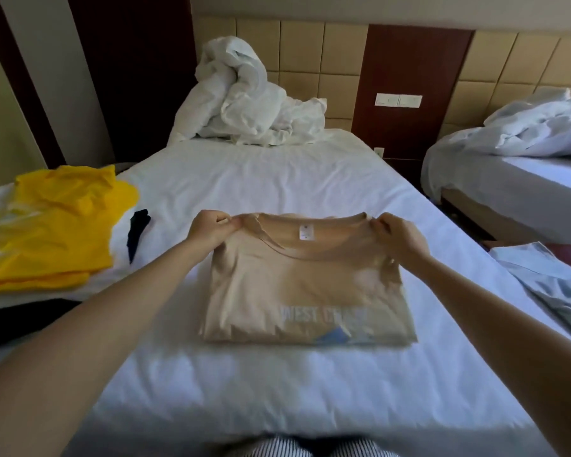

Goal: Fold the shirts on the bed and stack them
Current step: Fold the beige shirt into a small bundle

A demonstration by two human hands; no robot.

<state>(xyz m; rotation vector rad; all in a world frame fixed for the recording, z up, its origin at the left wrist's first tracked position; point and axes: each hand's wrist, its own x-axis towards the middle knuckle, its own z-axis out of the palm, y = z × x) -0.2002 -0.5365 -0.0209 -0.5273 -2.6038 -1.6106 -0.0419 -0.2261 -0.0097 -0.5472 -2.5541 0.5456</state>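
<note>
Striped cloth point(277, 448) is showing at the bottom edge, nearest the camera. The bed point(277, 384), under a white sheet, is carrying the items. The tan shirt point(304, 285), folded to a rectangle, is lying at the middle of the bed, with pale lettering and a blue print along its near edge and the collar, with a white label inside, at its far edge. The left hand point(208, 229) is pinching the far left corner of the tan shirt, its grip narrow, fingers curled on the cloth. The right hand point(399, 235) is pinching the far right corner in the same narrow grip. The yellow shirt point(56, 225) is lying rumpled at the bed's left side, well apart from the tan shirt. A dark garment point(137, 232) is lying between the yellow shirt and the left hand. A blue shirt point(548, 278) is lying loose at the bed's right edge. A white duvet point(244, 100) is sitting heaped at the head of the bed. A second bed point(524, 179), with rumpled bedding, is standing to the right. A switch plate point(398, 100) is sitting on the wall panel between the beds.
</note>
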